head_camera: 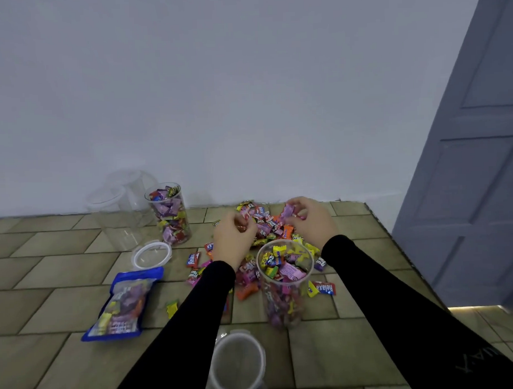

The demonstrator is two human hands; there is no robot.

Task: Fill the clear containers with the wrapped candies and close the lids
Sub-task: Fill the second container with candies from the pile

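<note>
left hand point(235, 238) and right hand point(310, 218) both curl round wrapped candies from loose multicoloured candy pile point(268, 223) at 12 o'clock of near-full tall clear plastic container point(284, 283). candies light, crinkly, slippery: pinch several by wrapper bodies. container likely tippy; lid off.

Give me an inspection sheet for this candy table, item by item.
Surface: tiled table against a white wall.
Job's things: near jar almost full, lidless; far jar full, lidless; two empty jars behind; loose lid; a jar or lid at the near edge, hard to tell; candy pile.
Clutter: blue candy bag, stray yellow candy.
Hands: left hand and right hand each hold candies from the pile.
Cables: nothing seen.
Surroundings: grey door at right.
</note>
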